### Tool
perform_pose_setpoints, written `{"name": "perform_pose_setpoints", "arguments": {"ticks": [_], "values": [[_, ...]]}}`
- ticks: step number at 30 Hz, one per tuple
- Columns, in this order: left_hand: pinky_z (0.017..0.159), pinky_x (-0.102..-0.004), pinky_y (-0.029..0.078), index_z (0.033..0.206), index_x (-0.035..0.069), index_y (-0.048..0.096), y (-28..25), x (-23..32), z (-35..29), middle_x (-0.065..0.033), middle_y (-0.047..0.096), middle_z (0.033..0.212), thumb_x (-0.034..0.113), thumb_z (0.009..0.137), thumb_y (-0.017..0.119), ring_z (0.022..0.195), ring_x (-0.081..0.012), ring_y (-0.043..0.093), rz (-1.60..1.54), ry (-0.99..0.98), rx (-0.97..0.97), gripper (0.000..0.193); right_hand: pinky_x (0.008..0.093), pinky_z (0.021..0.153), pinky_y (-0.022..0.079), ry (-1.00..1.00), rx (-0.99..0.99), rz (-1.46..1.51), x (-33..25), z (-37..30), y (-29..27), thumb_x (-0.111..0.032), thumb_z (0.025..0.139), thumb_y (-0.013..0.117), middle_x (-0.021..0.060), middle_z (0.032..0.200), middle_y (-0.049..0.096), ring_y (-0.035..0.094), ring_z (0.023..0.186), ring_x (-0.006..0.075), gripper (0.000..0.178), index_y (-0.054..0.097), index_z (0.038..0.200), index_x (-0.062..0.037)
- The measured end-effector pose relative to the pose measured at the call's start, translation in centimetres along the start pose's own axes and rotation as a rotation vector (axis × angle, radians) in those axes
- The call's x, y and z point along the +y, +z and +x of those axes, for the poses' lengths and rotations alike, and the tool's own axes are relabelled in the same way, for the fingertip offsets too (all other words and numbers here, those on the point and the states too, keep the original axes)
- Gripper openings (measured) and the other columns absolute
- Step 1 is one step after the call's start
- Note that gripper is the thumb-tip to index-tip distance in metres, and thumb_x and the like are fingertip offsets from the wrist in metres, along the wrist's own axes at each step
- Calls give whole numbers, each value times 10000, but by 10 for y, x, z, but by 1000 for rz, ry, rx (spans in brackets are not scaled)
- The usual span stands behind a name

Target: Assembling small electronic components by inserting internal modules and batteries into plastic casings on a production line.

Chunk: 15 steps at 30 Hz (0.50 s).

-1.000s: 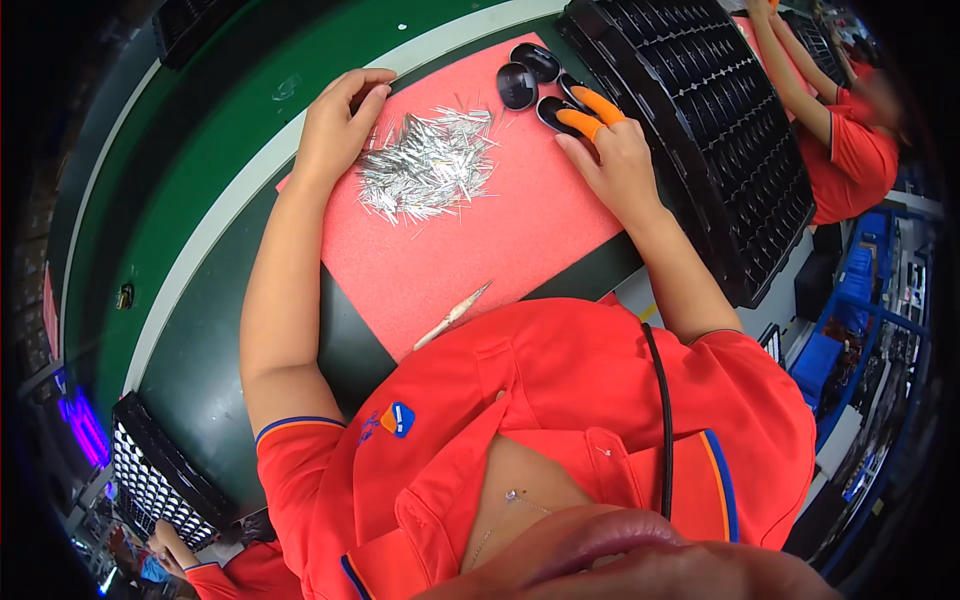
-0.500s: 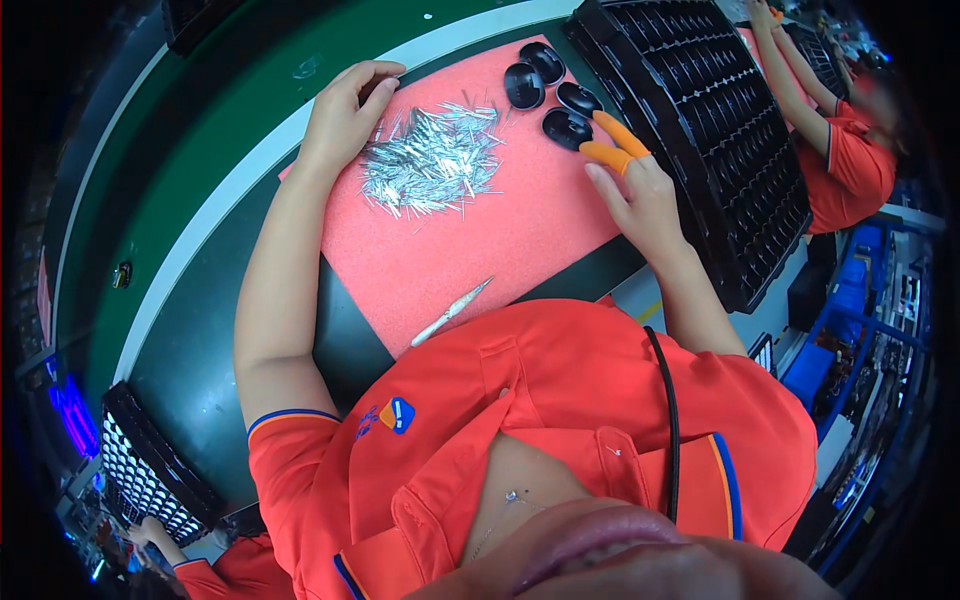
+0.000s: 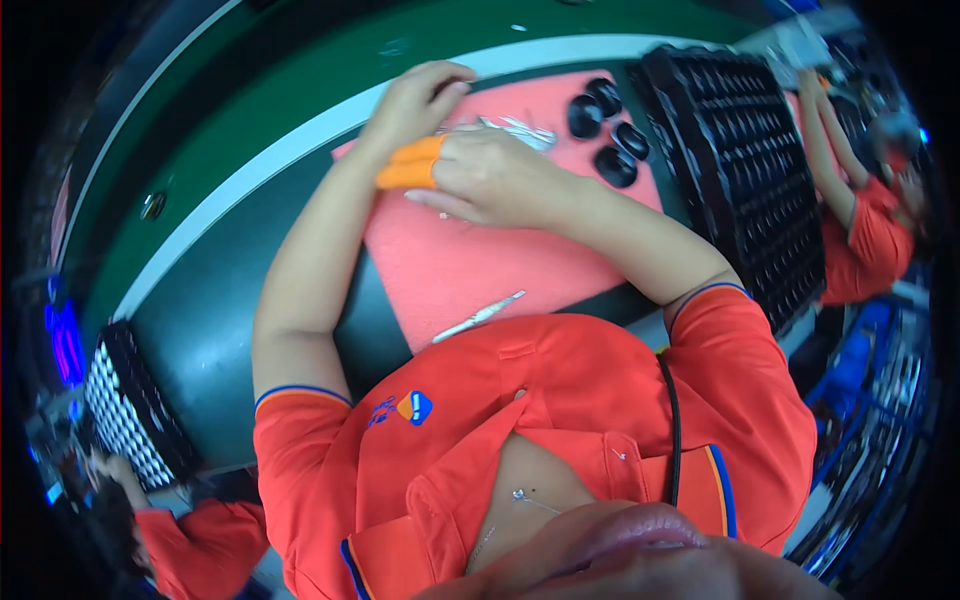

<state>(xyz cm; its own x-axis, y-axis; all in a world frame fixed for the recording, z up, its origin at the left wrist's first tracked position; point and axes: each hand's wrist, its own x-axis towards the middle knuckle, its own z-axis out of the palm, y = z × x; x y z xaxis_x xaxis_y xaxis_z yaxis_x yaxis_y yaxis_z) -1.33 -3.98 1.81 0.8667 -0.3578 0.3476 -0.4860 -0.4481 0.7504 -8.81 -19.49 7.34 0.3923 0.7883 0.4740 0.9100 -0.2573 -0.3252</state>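
Observation:
My left hand [image 3: 415,105] rests by the far left edge of the pink foam mat [image 3: 510,260]. Its fingers are loosely bent with the thumb apart, and it holds nothing visible. Orange finger covers [image 3: 412,163] are on two fingers of my right hand [image 3: 495,178], which reaches leftward across the mat. These fingers are stretched out beside my left wrist; whether they touch it I cannot tell. The right hand hides most of a pile of thin silvery pins [image 3: 522,132]. Several glossy black round cups [image 3: 615,166] lie at the mat's far right.
A white pen-like tool with a pointed tip [image 3: 478,317] lies near my shirt. Stacked black compartment trays [image 3: 745,170] stand to the right, another tray [image 3: 130,410] at lower left. Beyond the white rim runs a green surface [image 3: 240,150]. Co-workers in red shirts [image 3: 880,235] sit nearby.
My right hand has swung left from the black cups to over the pin pile, covering most of it. The left hand keeps its place on the mat; the whole view has shifted slightly.

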Motion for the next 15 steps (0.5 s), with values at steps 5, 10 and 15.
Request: {"name": "perform_pose_setpoints", "arguments": {"ticks": [5,10,15], "values": [[852,-365,486,1027,45,654,8,-5,6,-132,660,1007,144,883,579,956,-291,621,-34,99,22,191,365,732,489,86,56,106,15,6,19,-149,840,662,82,939,663,630,828,255,230,656,1057,-71],[790,-354,509,1027,55,655,-4,3,-5,-123,658,974,142,886,577,886,-274,640,-58,-24,-7,183,361,747,504,68,10,325,7,0,23,-73,817,671,105,974,668,640,863,266,220,669,1036,-54],[761,-332,512,1020,58,659,-19,19,0,-107,645,941,-52,781,501,860,-249,642,-108,114,210,307,337,769,516,23,11,328,5,-4,24,-40,809,666,110,1005,673,646,892,273,227,671,1036,-52]]}}
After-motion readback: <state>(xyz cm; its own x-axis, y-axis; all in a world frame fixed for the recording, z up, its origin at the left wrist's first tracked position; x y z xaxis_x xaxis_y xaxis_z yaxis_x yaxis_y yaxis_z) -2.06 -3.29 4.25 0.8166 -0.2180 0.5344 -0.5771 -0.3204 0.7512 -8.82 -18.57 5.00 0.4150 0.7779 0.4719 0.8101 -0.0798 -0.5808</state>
